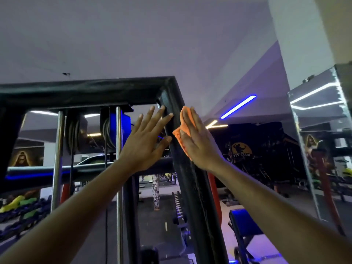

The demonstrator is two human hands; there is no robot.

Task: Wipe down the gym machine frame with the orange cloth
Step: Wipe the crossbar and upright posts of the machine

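Our right hand (pixel 198 141) lies flat, fingers straight, pressing the orange cloth (pixel 183 128) against the right face of the black upright post (pixel 192 180), right of centre in the frame. Our left hand (pixel 146 140) is spread open on the post's other side, fingertips touching its edge and holding nothing. Above both hands, the post meets the black top crossbar (pixel 82 92) at a corner. In the left half, behind the frame, two chrome guide rods (pixel 57 159) run vertically beside cable pulleys (pixel 107 132). A mirror panel (pixel 323 149) stands at the right edge.
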